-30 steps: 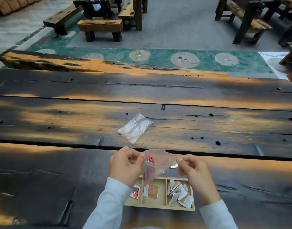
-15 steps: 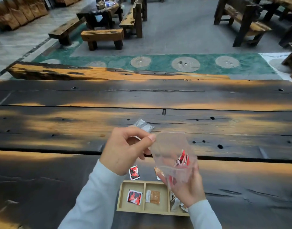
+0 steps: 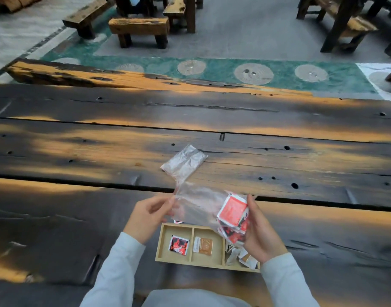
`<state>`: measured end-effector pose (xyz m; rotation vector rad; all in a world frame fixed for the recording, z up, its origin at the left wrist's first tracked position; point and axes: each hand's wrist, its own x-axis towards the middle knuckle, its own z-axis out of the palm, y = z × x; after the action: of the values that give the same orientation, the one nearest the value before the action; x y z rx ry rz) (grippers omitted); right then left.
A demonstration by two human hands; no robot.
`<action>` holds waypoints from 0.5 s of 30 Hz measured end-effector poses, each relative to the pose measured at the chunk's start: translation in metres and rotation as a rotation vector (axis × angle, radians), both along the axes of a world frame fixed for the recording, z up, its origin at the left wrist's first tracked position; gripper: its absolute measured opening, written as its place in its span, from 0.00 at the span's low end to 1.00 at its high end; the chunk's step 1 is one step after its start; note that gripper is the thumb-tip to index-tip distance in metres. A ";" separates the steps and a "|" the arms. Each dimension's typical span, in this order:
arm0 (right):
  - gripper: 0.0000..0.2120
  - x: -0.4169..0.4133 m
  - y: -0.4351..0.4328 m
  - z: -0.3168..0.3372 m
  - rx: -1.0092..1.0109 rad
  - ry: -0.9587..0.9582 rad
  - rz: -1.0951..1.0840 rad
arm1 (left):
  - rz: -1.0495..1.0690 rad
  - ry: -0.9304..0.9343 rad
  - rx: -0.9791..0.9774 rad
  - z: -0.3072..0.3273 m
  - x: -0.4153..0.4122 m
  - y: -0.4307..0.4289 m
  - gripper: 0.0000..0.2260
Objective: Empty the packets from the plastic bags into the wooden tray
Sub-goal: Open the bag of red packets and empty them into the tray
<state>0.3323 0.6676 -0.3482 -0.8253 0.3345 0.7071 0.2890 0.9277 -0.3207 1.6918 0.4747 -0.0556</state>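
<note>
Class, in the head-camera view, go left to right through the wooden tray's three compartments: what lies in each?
Wooden tray: red-and-black packet → brown packet → heap of white packets, partly hidden by the right hand holding the plastic bag.

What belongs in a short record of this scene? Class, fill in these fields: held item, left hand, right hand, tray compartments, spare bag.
Held item: clear plastic bag, red packets bunched at its right end, above the wooden tray
Left hand: pinches the bag's left edge
Right hand: grips the packet end
Tray compartments: left, red-and-black packet; middle, brown packet; right, pale packets
Spare bag: crumpled bag lying on the table, beyond the hands
</note>
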 end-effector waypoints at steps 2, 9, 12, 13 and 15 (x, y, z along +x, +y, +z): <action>0.25 -0.004 0.001 -0.005 -0.050 0.020 0.018 | 0.028 0.007 -0.011 -0.014 -0.007 0.003 0.03; 0.21 -0.015 0.016 -0.030 -0.233 0.084 0.060 | 0.126 0.140 0.032 -0.066 -0.027 0.010 0.06; 0.17 -0.019 0.017 -0.036 -0.238 0.090 0.039 | 0.172 0.146 0.010 -0.074 -0.033 0.008 0.06; 0.16 -0.020 0.017 -0.036 -0.250 0.103 0.032 | 0.186 0.144 0.001 -0.076 -0.034 0.007 0.07; 0.14 -0.021 0.018 -0.036 -0.296 0.112 0.046 | 0.195 0.149 0.003 -0.080 -0.036 0.007 0.08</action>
<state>0.3115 0.6859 -0.3845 -1.0780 0.5314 0.7593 0.2531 0.9349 -0.4010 1.6434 0.7492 -0.0388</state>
